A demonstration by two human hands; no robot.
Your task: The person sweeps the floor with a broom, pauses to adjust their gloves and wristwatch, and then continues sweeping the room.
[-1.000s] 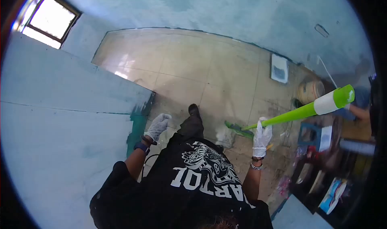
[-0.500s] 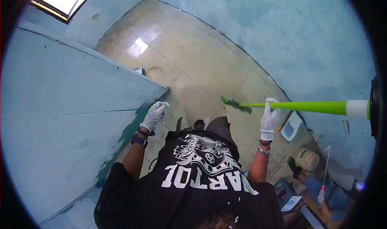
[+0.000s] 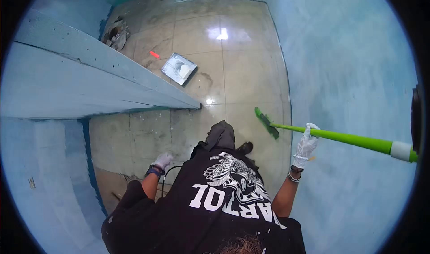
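My right hand (image 3: 306,146), in a white glove, is closed around the green handle (image 3: 349,137) of a broom, close to the right wall. The handle runs off to the right, where a pale sleeve (image 3: 401,151) shows near its end. The broom head (image 3: 267,123), green with dark bristles, rests on the tiled floor ahead of my feet. Low at my left side hangs my left hand (image 3: 164,160), also gloved. Its fingers look loosely curled, slightly blurred, and nothing shows in them.
A partition wall (image 3: 112,81) juts in from the left, its end near my feet. Beyond it, a paint-smeared tray (image 3: 179,69), a small orange-red piece (image 3: 154,54) and a crumpled heap (image 3: 117,34) lie on the floor. A blue wall (image 3: 349,66) rises along the right.
I have stepped forward and turned left, so the floor behind the partition shows. The broom has come along in my right hand. My left hand has dropped lower; the other person and bucket are out of view.
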